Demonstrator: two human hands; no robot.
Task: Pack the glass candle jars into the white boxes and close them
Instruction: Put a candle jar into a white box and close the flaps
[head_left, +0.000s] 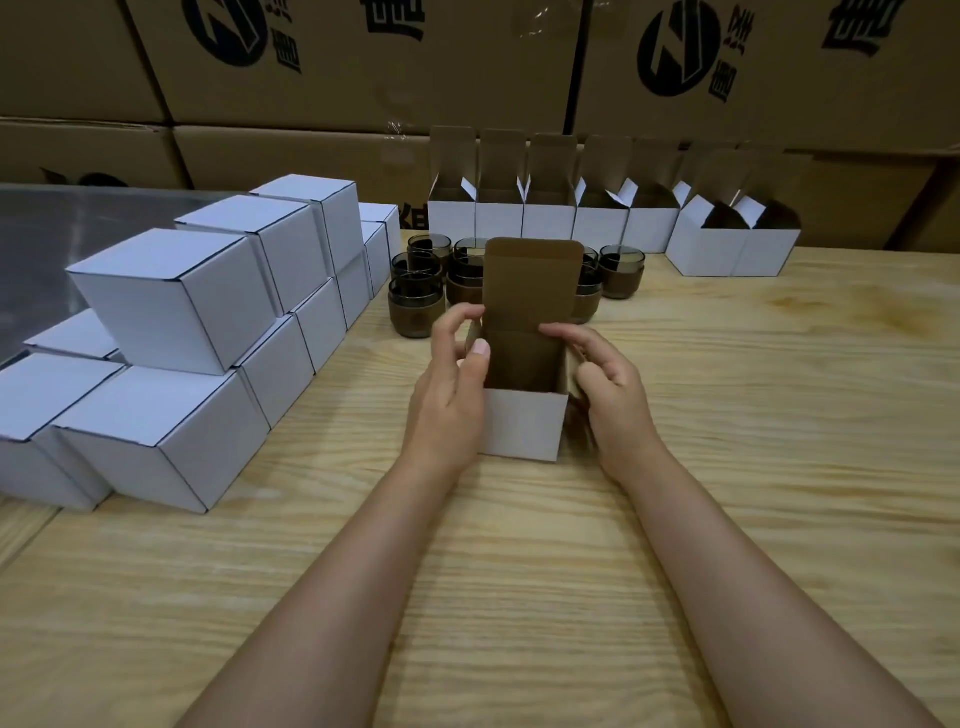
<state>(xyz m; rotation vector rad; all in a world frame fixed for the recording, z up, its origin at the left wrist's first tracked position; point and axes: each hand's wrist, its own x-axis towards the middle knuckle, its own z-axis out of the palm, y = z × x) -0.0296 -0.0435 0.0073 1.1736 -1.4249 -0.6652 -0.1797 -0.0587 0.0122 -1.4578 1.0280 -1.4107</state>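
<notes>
A small white box (523, 427) stands open on the wooden table in front of me, its brown lid flap upright. My left hand (453, 395) grips the box's left side, thumb on the rim and fingers curled at the left side flap. On the other side my right hand (608, 384) pinches the right side flap, fingers curled. The inside looks brown and I cannot tell whether a jar is in it. Behind the box stands a cluster of several dark glass candle jars (415, 306).
Closed white boxes (171, 296) are stacked in two layers at the left. A row of open white boxes (550, 218) lines the back, with two more (732, 249) at the back right. Large brown cartons (363, 62) form a wall behind the table.
</notes>
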